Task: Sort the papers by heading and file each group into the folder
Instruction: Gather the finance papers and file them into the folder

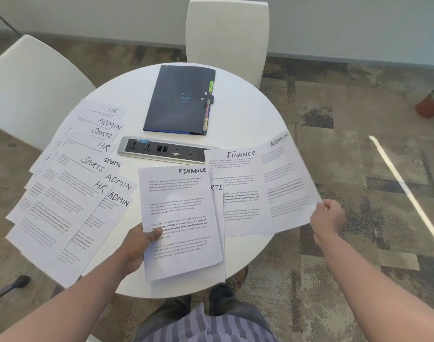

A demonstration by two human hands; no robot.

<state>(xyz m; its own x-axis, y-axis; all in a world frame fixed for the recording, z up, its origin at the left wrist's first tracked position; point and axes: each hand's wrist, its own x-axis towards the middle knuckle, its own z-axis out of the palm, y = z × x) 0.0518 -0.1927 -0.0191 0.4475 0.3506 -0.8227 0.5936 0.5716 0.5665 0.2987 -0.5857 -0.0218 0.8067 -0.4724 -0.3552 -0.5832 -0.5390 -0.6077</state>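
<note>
Both forearms reach in from the near edge of the round white table (248, 114). On its left side a large fan of papers (70, 193) lies unsorted, with HR, ADMIN and SPORTS headings mixed together. At the far side the dark folder (179, 99) lies shut, its snap strap fastened; nothing is seen going into it, so filing appears not yet begun. Between folder and papers sits a grey socket strip (161, 150). On the right, a second FINANCE sheet (240, 191) rests over one partly hidden, reading "RTS". The left hand (139, 245) grips a FINANCE sheet (179, 218), thumb on top. The right hand (328, 217) is closed, pinching the corner of a blurred sheet (285, 183) headed ADMIN. Judgement: sorting is at an early stage.
</note>
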